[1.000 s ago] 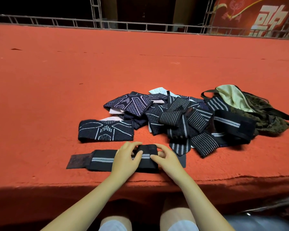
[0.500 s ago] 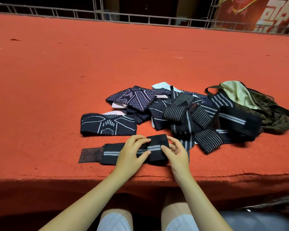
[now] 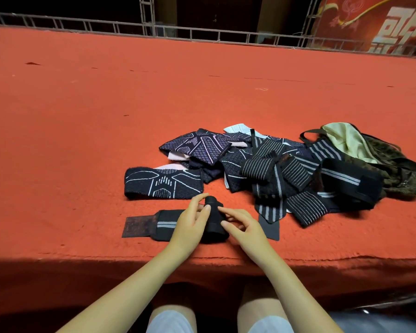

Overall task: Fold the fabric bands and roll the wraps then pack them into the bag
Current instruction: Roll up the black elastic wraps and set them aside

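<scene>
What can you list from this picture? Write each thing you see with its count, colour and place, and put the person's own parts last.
Wrap being rolled: one, black with a grey stripe, near edge, partly rolled between both hands.
Patterned fabric band: one, dark navy with white lines, flat just behind the wrap.
Pile of bands and wraps: count unclear, dark, striped or patterned, centre right.
Bag: one, olive camouflage with pale lining, open, far right.
Carpet: one, red-orange, covers the platform.
Metal railing: grey, along the back.
Left hand: grips the roll.
Right hand: fingers on the roll.
</scene>
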{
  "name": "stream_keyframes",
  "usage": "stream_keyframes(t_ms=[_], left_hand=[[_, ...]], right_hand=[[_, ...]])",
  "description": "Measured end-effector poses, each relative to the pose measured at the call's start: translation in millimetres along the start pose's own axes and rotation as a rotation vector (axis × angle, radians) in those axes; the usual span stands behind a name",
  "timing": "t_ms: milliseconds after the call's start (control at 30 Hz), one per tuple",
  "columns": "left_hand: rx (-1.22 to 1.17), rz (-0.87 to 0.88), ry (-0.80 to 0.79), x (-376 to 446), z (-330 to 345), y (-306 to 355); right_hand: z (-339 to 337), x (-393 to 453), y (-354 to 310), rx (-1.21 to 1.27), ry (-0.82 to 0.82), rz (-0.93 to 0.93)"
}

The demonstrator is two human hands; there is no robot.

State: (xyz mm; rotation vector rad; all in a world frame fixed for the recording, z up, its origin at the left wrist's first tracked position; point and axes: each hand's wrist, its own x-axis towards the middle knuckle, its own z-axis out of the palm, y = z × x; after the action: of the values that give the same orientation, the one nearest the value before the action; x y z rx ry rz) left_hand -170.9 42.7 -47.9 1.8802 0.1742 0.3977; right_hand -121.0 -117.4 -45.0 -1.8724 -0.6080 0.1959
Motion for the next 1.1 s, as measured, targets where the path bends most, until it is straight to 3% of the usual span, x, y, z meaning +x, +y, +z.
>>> stream_keyframes(t_ms=[133,367,533,767,933,1100], left_hand=[[0.039,-0.027,-0.029,1.6,-7.4,1.5],[0.641,0.093,0.118,-3.8,-27.0,-12.3],[0.48,0.098,0.155,-7.8,-28.2,-12.1],[0.396,0.22,0.168,-10.9,-21.5,-10.8],[0.244,0.121,0.158,-6.2,0.0,2.9],[0.095,-0.017,0.133,1.0,-3.7,7.0]], right_hand=[[4.8,4.7,-5.0,0.008,-0.047,0.069],[16.4,16.7,-9.0,-0.139,-0.06,0.137],[22.6,21.3,-9.3,-0.131,-0.029,0.189],[25.7,11.5,-2.0,0.25,0.123,0.13],[21.8,8.3,-9.9,0.43,0.279,0.076],[20.0,9.1,-8.4,0.334,0.214,-0.015]])
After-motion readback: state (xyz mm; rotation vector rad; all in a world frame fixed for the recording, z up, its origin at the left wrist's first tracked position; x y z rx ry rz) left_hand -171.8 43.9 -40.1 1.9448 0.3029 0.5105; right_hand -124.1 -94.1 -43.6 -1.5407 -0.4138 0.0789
